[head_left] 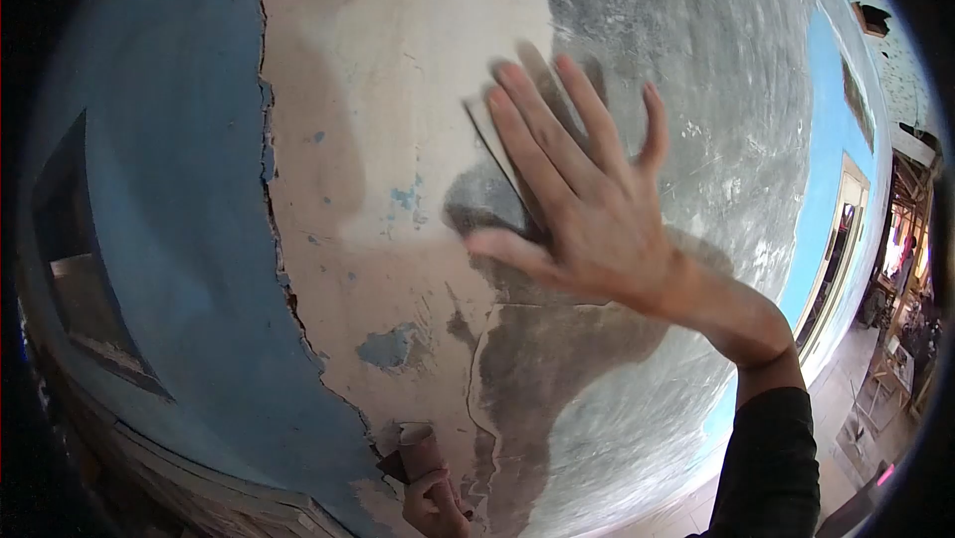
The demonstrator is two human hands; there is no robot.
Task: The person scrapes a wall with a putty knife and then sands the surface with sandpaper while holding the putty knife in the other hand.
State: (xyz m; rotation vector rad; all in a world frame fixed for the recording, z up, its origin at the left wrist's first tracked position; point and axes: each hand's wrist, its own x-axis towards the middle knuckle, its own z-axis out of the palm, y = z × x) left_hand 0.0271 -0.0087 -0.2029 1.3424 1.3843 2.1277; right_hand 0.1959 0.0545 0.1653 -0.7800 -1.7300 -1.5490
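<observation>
My right hand (pixel 577 190) lies flat against the wall (pixel 398 90), fingers spread, pressing a sheet of sandpaper (pixel 502 155) onto the scraped plaster. The sheet shows only at its left edge beside my fingers; the rest is under my palm. Low in the view, my left hand (pixel 435 506) grips a rolled brownish piece of sandpaper (pixel 418 448) close to the wall. My right forearm wears a dark sleeve.
Blue paint (pixel 169 240) still covers the wall's left part, with a ragged peeled edge. A recessed niche (pixel 85 269) is set in at far left. Grey bare render (pixel 696 61) spreads to the right. A doorway (pixel 836 260) and an open area with furniture lie at far right.
</observation>
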